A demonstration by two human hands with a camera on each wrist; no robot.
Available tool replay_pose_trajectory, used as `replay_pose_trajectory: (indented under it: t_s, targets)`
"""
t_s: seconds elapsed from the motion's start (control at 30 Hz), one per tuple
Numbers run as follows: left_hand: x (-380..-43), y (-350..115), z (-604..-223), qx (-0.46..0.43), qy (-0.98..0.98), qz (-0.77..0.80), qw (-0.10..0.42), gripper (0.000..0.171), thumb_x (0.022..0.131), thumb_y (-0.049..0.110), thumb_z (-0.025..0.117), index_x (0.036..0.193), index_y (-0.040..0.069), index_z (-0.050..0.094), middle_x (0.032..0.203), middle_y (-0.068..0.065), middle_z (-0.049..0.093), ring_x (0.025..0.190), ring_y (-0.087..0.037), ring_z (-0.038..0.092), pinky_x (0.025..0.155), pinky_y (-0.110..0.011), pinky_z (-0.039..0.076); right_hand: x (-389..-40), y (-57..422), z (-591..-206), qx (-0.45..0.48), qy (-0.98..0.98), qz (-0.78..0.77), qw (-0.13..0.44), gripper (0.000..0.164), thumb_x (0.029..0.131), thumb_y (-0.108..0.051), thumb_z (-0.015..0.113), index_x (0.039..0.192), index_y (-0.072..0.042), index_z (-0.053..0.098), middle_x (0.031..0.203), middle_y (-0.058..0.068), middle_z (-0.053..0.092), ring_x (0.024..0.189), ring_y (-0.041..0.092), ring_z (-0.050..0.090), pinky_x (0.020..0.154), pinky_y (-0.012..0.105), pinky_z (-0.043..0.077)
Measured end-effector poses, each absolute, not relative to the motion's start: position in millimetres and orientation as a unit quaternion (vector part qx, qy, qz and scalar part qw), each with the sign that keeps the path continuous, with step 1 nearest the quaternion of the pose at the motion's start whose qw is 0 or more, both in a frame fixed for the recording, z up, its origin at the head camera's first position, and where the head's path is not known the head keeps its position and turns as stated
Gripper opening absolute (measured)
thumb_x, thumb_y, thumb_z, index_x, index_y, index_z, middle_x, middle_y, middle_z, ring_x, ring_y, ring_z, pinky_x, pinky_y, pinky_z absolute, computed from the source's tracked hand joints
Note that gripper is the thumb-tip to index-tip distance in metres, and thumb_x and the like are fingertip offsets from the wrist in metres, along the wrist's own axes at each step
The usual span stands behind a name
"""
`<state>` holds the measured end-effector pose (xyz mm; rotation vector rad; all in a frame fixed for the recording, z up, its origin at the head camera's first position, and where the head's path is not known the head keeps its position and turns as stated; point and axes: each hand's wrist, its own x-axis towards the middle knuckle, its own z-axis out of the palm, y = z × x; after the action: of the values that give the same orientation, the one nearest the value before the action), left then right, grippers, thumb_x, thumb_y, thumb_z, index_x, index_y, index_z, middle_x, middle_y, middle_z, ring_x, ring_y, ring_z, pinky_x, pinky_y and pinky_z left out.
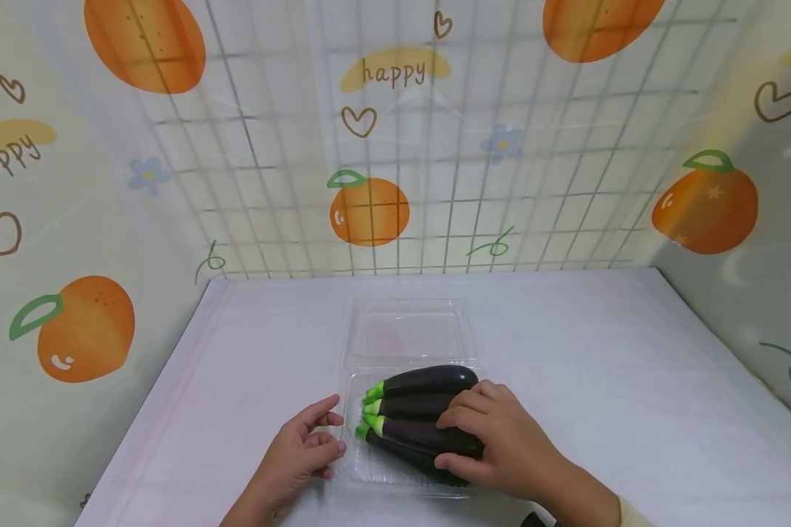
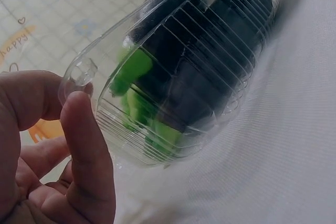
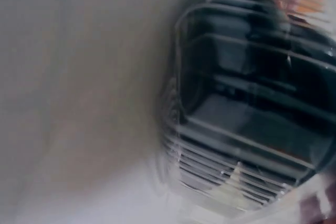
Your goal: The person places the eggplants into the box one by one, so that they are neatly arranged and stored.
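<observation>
Several dark purple eggplants [image 1: 425,380] with green stems lie side by side in the base of a clear plastic clamshell box [image 1: 369,468], stems to the left. My right hand [image 1: 501,432] reaches over their thick ends. Its thumb and fingers are curled around the front eggplants, gripping one eggplant [image 1: 422,435] between them. My left hand [image 1: 303,446] is at the box's left edge, fingers relaxed, thumb and index finger apart. In the left wrist view its thumb [image 2: 86,129] overlaps the corner of the rim. The right wrist view is blurred and shows dark eggplants [image 3: 231,61] through the ribbed wall.
The clear lid [image 1: 409,329] lies folded back behind the base, on a white table [image 1: 567,329]. A wire grid [image 1: 448,212] covered by a printed sheet stands at the back, with printed sheets at both sides. Something dark [image 1: 534,520] shows at the bottom edge.
</observation>
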<state>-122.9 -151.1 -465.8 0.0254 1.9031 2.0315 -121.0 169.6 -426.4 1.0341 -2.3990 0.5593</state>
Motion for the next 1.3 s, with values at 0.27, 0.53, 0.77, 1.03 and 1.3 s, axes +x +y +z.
replay_pose_trajectory:
  t_s: [0.27, 0.53, 0.77, 1.03, 1.3]
  targets:
    - [-123, -151, -465, 0.007, 0.678, 0.713, 0.177, 0.076, 0.085, 0.002, 0.073, 0.154, 0.008, 0.041, 0.127, -0.012, 0.051, 0.077, -0.007, 0.056, 0.06, -0.024, 0.052, -121, 166, -430, 0.379, -0.869, 0.185, 0.259, 0.039, 0.07, -0.055, 0.086, 0.097, -0.033, 0.071, 0.099, -0.023, 0.062, 0.096, 0.005, 0.05, 0.081, 0.034, 0.042]
    - [-123, -151, -465, 0.007, 0.678, 0.714, 0.178, 0.076, 0.085, 0.002, 0.073, 0.154, 0.008, 0.041, 0.127, -0.012, 0.05, 0.078, -0.008, 0.056, 0.06, -0.024, 0.053, -119, 164, -433, 0.378, -0.868, 0.181, 0.266, 0.041, 0.069, -0.059, 0.085, 0.098, -0.033, 0.071, 0.1, -0.02, 0.061, 0.096, 0.007, 0.048, 0.081, 0.036, 0.042]
    - [-123, -151, -464, 0.009, 0.677, 0.714, 0.179, 0.075, 0.086, 0.002, 0.072, 0.154, 0.008, 0.041, 0.128, -0.014, 0.05, 0.079, -0.009, 0.057, 0.06, -0.024, 0.053, -118, 165, -437, 0.378, -0.872, 0.178, 0.255, 0.046, 0.066, -0.058, 0.087, 0.101, -0.034, 0.071, 0.103, -0.017, 0.06, 0.099, 0.007, 0.047, 0.083, 0.036, 0.041]
    - [-124, -153, -466, 0.006, 0.675, 0.716, 0.179, 0.075, 0.086, 0.002, 0.072, 0.154, 0.009, 0.041, 0.128, -0.014, 0.05, 0.079, -0.008, 0.057, 0.059, -0.024, 0.053, -117, 168, -432, 0.391, -0.86, 0.197, 0.262, 0.049, 0.068, -0.057, 0.086, 0.107, -0.032, 0.072, 0.109, -0.013, 0.059, 0.102, 0.01, 0.048, 0.087, 0.037, 0.037]
    - [-125, -153, -466, 0.011, 0.676, 0.714, 0.181, 0.075, 0.086, 0.003, 0.073, 0.154, 0.008, 0.041, 0.129, -0.016, 0.05, 0.08, -0.009, 0.057, 0.059, -0.024, 0.053, -139, 189, -407, 0.186, -0.883, 0.356, 0.243, 0.037, 0.086, -0.024, 0.082, 0.119, -0.014, 0.069, 0.114, 0.002, 0.061, 0.103, 0.01, 0.047, 0.083, 0.023, 0.041]
